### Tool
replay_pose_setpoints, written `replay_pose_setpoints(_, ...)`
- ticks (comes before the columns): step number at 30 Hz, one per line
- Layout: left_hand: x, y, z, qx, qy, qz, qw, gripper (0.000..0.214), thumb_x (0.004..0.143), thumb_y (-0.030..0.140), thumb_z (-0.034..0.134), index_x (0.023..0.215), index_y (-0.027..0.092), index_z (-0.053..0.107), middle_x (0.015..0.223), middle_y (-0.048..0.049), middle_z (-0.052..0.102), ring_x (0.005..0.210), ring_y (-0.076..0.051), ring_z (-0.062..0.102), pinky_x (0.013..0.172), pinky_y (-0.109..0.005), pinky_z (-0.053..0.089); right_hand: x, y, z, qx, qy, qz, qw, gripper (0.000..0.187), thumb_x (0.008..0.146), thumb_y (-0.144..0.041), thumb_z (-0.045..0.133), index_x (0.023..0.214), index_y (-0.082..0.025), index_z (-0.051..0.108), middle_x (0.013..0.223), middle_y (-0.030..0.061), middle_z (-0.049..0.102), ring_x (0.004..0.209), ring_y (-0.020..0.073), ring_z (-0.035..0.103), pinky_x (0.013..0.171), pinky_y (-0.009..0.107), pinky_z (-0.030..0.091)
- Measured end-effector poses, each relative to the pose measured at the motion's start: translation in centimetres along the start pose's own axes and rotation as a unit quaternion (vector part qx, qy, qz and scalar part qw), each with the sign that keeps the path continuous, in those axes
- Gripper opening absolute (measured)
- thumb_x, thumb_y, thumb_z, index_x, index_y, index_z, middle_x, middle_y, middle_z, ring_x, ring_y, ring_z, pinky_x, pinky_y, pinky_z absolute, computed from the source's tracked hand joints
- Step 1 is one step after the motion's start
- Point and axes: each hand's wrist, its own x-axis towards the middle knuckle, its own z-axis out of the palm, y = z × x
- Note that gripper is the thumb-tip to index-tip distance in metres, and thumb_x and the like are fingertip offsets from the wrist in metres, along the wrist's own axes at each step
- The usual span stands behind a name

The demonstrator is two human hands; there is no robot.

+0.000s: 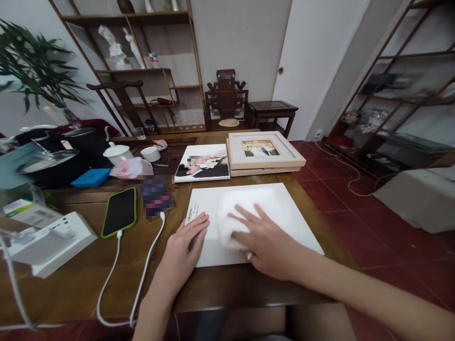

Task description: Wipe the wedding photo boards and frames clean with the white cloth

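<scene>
A white rectangular panel (208,251) lies flat near the table's front edge, with a small barcode and print at its left side. My left hand (186,241) rests on the panel's left edge, fingers stretched out and lying flat. A soft white cloth or pad (261,201) with blurred edges covers the panel's middle. Over it my right hand (266,239) is spread, its fingers apart and pressing down on the white material. A ring shows on one finger of that hand. The underside of the right palm is hidden.
Behind the panel lie a photo print (204,170) and a stacked pale frame (266,163) with a picture. To the left are a green-cased phone (120,213), charging cables, a white power strip (60,241), a blue box (91,177) and a white teapot (117,154).
</scene>
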Motion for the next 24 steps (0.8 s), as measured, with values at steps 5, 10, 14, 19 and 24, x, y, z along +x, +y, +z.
replay_pose_setpoints(5,0.0,0.0,0.1,0.0,-0.002,-0.003,1.0,0.024,0.087,0.022,0.049,0.102,0.019,0.068,0.113,-0.0092,0.068,0.108,-0.026,0.062,0.098,-0.052,0.045,4.5,2.5,-0.3,-0.066,0.006,0.018,0.998,0.039,0.081,-0.013,0.046,0.118,-0.011,0.057,0.143,0.019,0.038,0.134,0.0391,0.022,0.1,0.067,0.022)
replay_pose_setpoints(10,0.0,0.1,0.0,-0.001,-0.002,-0.007,1.0,0.025,0.087,0.022,0.048,0.101,0.019,0.069,0.113,-0.0095,0.069,0.108,-0.025,0.062,0.1,-0.05,0.044,5.3,1.8,0.1,-0.115,-0.006,-0.011,0.993,0.04,0.082,-0.017,0.049,0.121,-0.008,0.056,0.141,0.0241,0.037,0.134,0.0432,0.019,0.1,0.069,0.018)
replay_pose_setpoints(14,0.1,0.2,-0.2,0.0,-0.016,-0.014,1.0,0.027,0.087,0.021,0.047,0.102,0.019,0.069,0.113,-0.0092,0.069,0.11,-0.025,0.062,0.1,-0.05,0.043,2.1,-1.0,0.7,-0.084,-0.004,-0.059,0.995,0.033,0.082,-0.02,0.053,0.113,-0.013,0.062,0.142,0.0233,0.036,0.134,0.0442,0.018,0.101,0.069,0.014)
replay_pose_setpoints(19,0.2,0.3,-0.3,-0.006,-0.024,-0.019,1.0,0.027,0.087,0.022,0.046,0.103,0.019,0.068,0.115,-0.0089,0.067,0.111,-0.026,0.061,0.101,-0.053,0.041,-2.2,-4.0,1.0,-0.006,-0.027,-0.083,0.996,0.021,0.083,-0.029,0.055,0.097,-0.02,0.068,0.147,0.0186,0.029,0.135,0.0438,0.014,0.102,0.07,0.012)
replay_pose_setpoints(24,0.0,0.0,0.1,-0.017,-0.021,-0.027,0.999,0.028,0.088,0.023,0.046,0.105,0.017,0.067,0.117,-0.01,0.066,0.112,-0.026,0.06,0.102,-0.053,0.041,-3.3,-2.1,0.3,0.045,-0.021,-0.049,0.998,0.032,0.077,-0.02,0.053,0.108,-0.022,0.062,0.146,0.008,0.036,0.139,0.0271,0.016,0.111,0.056,0.01)
